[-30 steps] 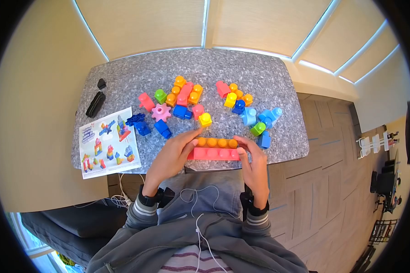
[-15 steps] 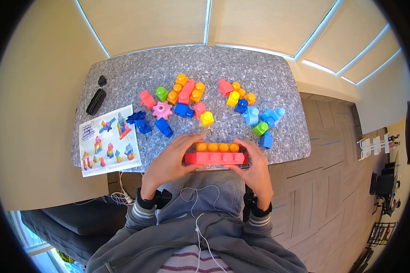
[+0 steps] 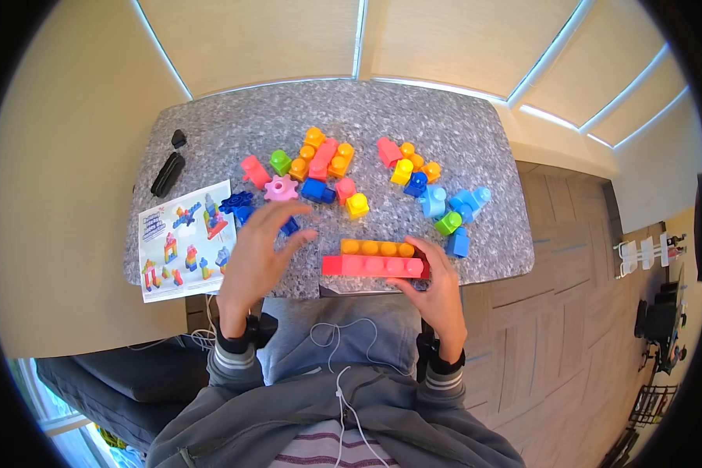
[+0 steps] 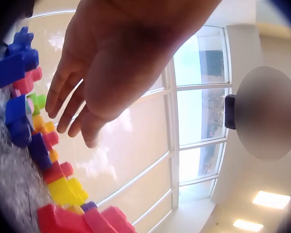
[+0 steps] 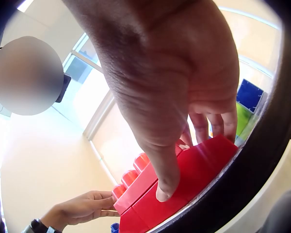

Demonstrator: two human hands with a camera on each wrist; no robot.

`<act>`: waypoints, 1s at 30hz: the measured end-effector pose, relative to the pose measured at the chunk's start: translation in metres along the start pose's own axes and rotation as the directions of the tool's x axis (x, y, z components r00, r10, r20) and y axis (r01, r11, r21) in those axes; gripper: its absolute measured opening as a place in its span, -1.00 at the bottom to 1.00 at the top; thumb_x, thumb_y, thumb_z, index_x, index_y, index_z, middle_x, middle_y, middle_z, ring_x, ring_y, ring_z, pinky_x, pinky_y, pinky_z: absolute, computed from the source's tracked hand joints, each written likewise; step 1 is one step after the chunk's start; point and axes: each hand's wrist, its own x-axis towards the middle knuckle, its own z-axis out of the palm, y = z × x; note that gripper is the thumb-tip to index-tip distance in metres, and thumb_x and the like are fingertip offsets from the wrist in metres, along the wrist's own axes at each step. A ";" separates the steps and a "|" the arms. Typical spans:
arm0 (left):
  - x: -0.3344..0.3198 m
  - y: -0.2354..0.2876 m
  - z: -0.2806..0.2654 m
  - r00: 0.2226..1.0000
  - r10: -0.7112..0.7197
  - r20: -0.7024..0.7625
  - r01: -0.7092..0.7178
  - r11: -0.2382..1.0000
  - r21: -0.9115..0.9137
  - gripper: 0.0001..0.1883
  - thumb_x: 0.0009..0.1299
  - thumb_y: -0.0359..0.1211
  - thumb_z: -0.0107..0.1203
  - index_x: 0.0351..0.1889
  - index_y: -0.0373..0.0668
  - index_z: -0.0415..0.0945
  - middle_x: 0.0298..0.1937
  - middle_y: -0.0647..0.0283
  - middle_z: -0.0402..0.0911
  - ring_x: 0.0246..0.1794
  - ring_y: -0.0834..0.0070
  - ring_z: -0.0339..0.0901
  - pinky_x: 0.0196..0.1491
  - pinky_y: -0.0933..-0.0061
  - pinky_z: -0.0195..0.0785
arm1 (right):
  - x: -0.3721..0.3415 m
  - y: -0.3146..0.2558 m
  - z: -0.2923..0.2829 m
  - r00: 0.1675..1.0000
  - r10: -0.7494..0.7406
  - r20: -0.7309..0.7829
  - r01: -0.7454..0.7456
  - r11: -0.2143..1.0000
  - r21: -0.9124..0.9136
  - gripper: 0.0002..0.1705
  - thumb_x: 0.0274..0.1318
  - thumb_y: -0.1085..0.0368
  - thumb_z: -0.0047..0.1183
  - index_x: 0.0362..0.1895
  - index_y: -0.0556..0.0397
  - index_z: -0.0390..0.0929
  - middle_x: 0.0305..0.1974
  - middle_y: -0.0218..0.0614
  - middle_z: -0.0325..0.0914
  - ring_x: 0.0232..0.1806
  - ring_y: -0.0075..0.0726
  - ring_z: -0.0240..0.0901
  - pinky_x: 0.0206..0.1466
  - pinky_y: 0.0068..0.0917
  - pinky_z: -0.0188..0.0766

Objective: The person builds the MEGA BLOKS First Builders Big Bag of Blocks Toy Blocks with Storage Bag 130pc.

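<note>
A long red block row (image 3: 374, 266) lies near the table's front edge, with a row of orange blocks (image 3: 377, 248) along its far side. My right hand (image 3: 437, 290) grips the right end of these rows; in the right wrist view its thumb (image 5: 166, 182) presses the red side (image 5: 199, 170). My left hand (image 3: 256, 253) is raised left of the rows, fingers spread and apart from them, above the dark blue blocks (image 3: 289, 226). In the left wrist view that hand (image 4: 116, 63) holds nothing, and the red blocks (image 4: 63, 221) are low in the picture.
Behind stand a yellow block (image 3: 357, 206), a pink gear (image 3: 281, 188) and several orange and red blocks (image 3: 322, 158). Light blue blocks (image 3: 468, 203) and a green one (image 3: 448, 224) are at the right. A picture sheet (image 3: 181, 242) and a black case (image 3: 168, 174) lie left.
Both hands were at the rows; my left hand has let go and moved left, over the blue blocks. The red row was drawn slightly nearer the front edge, and my right hand keeps its grip.
</note>
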 end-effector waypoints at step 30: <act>0.030 0.042 0.032 0.969 0.122 0.214 -0.098 0.988 -0.118 -0.74 0.51 -0.55 0.39 0.13 -0.25 0.82 0.17 0.11 0.74 0.14 0.05 0.80 0.20 0.11 0.68 | -0.002 0.004 -0.004 0.999 0.031 0.038 -0.029 0.998 -0.055 0.02 0.00 0.29 0.76 0.58 0.05 0.58 0.46 0.01 0.65 0.49 0.28 0.59 0.56 0.02 0.56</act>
